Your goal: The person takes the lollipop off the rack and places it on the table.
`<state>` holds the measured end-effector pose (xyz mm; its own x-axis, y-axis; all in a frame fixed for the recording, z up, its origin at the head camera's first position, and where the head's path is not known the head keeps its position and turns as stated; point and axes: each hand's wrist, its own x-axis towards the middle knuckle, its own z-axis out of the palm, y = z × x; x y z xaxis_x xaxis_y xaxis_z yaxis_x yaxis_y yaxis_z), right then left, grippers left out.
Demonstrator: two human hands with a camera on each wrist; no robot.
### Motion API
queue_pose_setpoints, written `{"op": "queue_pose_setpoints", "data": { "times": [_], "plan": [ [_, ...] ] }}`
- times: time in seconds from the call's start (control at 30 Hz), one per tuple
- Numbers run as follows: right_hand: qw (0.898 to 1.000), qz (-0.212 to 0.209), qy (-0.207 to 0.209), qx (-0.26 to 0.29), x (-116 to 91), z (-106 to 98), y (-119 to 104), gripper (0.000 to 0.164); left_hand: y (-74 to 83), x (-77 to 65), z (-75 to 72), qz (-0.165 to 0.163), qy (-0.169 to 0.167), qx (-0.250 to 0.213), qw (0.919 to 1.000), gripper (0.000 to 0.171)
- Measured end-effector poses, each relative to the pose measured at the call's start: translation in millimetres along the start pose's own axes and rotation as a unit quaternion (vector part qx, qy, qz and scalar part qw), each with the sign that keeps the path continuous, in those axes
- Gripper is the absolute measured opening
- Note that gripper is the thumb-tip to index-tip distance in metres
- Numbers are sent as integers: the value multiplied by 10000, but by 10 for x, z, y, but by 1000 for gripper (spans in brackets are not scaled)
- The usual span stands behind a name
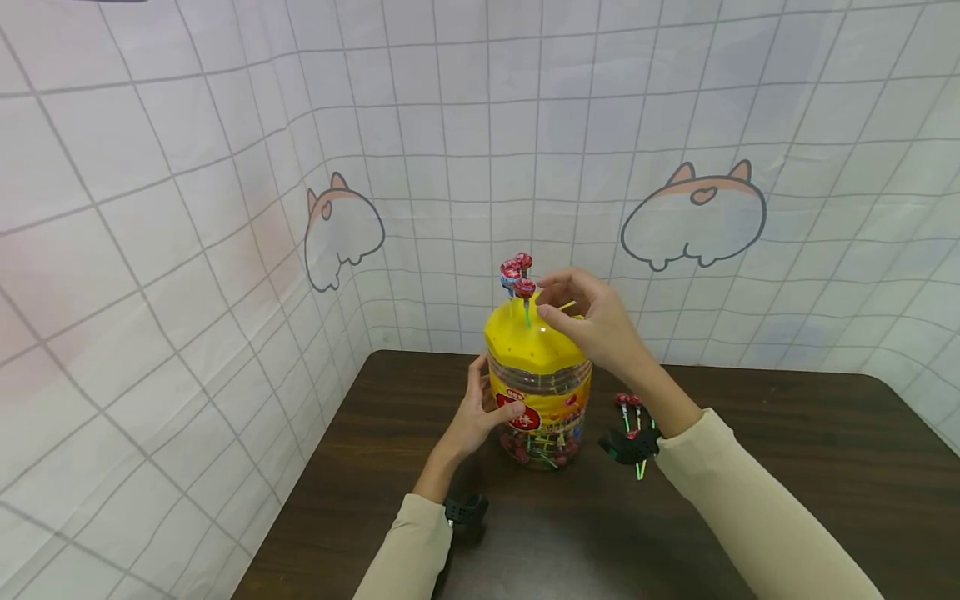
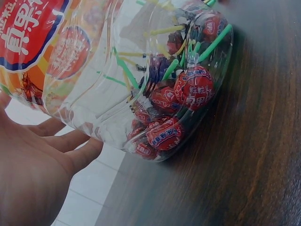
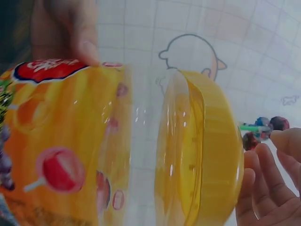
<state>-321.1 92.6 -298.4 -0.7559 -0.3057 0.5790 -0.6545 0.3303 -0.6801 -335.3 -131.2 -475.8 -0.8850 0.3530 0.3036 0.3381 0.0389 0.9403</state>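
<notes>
A big clear candy jar [image 1: 546, 408] with a yellow lid [image 1: 517, 337] stands on the table; several wrapped lollipops [image 2: 164, 134] lie inside. My left hand [image 1: 476, 417] steadies its side, thumb across the label, fingers behind it. Several lollipops [image 1: 525, 288] stand upright in the lid, heads up. Over the lid's right side, my right hand [image 1: 592, 317] has thumb and fingers curved close to the nearest head. A yellow stick [image 1: 567, 306] shows in the gap beneath its fingers; I cannot tell whether the hand grips it. In the right wrist view the fingers [image 3: 263, 181] are spread beside the lid.
Several loose lollipops [image 1: 630, 403] lie on the dark wooden table [image 1: 787, 475] right of the jar, partly behind the right wrist's black strap [image 1: 628, 447]. A white grid-patterned curtain [image 1: 480, 125] with cartoon animals hangs behind and at the left.
</notes>
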Motion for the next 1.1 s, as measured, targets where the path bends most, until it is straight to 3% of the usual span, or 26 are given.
{"op": "queue_pose_setpoints", "data": {
  "times": [0.43,0.73,1.1],
  "plan": [
    [9999,4,-48,134,154,107,-23,33,1,7,-5,36,11,38,10000,90],
    [9989,-39,285,371,160,120,-67,33,0,-2,-4,15,-9,54,10000,93],
    [9976,-25,495,480,50,-176,-144,42,14,-11,-5,29,-40,7,10000,92]
  ]
}}
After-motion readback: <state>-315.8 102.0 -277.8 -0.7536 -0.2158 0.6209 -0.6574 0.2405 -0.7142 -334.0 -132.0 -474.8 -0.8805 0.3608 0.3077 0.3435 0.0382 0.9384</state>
